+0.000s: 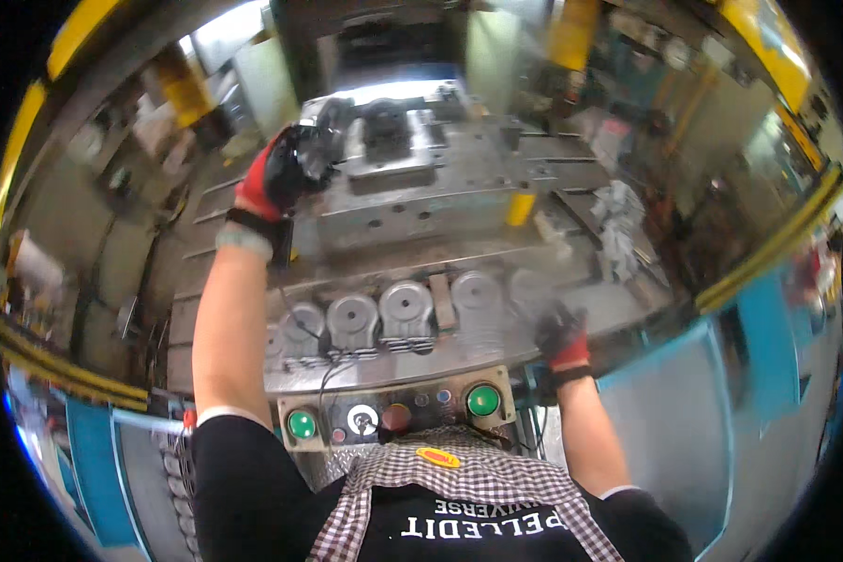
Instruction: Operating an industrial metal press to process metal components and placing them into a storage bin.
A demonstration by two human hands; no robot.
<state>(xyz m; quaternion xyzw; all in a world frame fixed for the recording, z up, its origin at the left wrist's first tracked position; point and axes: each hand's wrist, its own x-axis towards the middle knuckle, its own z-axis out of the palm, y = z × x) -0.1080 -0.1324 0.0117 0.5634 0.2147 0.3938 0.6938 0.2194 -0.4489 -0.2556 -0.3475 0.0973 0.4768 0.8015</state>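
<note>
My left hand (298, 170), in a red and black glove, is raised at the left side of the press die (389, 169). Its fingers are closed round a shiny grey metal part (324, 142), whose shape is blurred and partly covered by the hand. My right hand (560, 337), gloved the same way, is low at the right end of a row of stamped metal parts. Motion smears its fingers. Just beyond it lies a blurred round metal part (531, 288); whether they touch, I cannot tell. Other parts in the row include a round-topped metal part (406, 307) near the middle.
A control panel with green buttons (483, 401) stands in front of my body. A thin black cable (326, 375) runs over the bench edge. Beside the die stands a yellow block (521, 208); a grey rag (618, 225) lies farther right. Yellow guard rails (768, 245) flank the machine.
</note>
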